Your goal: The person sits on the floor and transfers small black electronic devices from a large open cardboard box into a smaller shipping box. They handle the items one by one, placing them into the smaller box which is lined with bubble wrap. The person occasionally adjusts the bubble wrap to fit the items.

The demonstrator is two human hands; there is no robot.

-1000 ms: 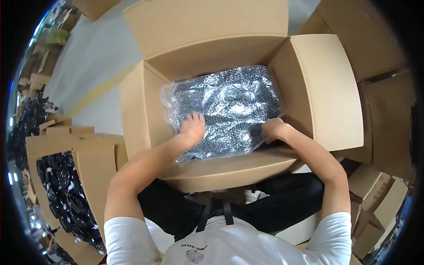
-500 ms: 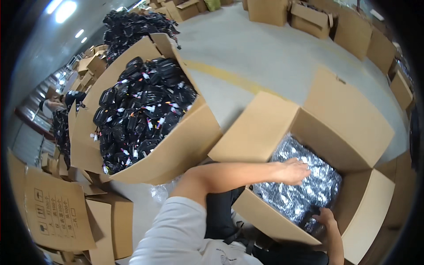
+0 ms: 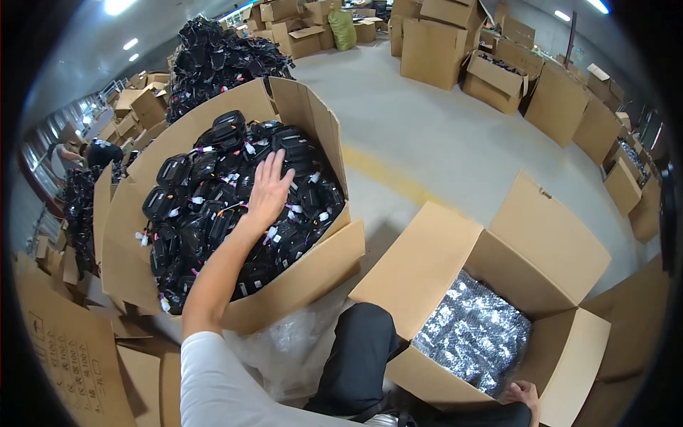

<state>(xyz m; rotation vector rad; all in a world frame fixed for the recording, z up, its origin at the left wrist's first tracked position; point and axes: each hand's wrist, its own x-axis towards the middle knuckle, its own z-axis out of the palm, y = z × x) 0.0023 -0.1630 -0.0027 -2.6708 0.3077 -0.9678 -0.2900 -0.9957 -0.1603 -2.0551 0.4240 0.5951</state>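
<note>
My left hand (image 3: 270, 191) is stretched out over a large carton (image 3: 313, 281) heaped with black plastic-wrapped units (image 3: 213, 220) that have small white connectors on coloured wires. Its fingers are extended and spread, on or just above the units near the heap's upper right; contact is hard to make out. Loosely bent, the fingers of my right hand (image 3: 523, 393) rest at the near right corner of a smaller open carton (image 3: 441, 377), with nothing visible in them. Shiny bubble wrap (image 3: 473, 334) covers the contents of that smaller carton, hiding what lies below.
Clear plastic sheeting (image 3: 284, 349) lies on the floor between the two cartons. Another dark heap (image 3: 220, 60) rises behind the large carton. Cardboard boxes line the far side, beside a green sack (image 3: 342, 30). At far left a person (image 3: 103, 153) bends among boxes.
My left hand has left the bubble wrap and swung left to the black units. The right hand has shifted slightly down toward the carton's near corner. The head view has tilted up.
</note>
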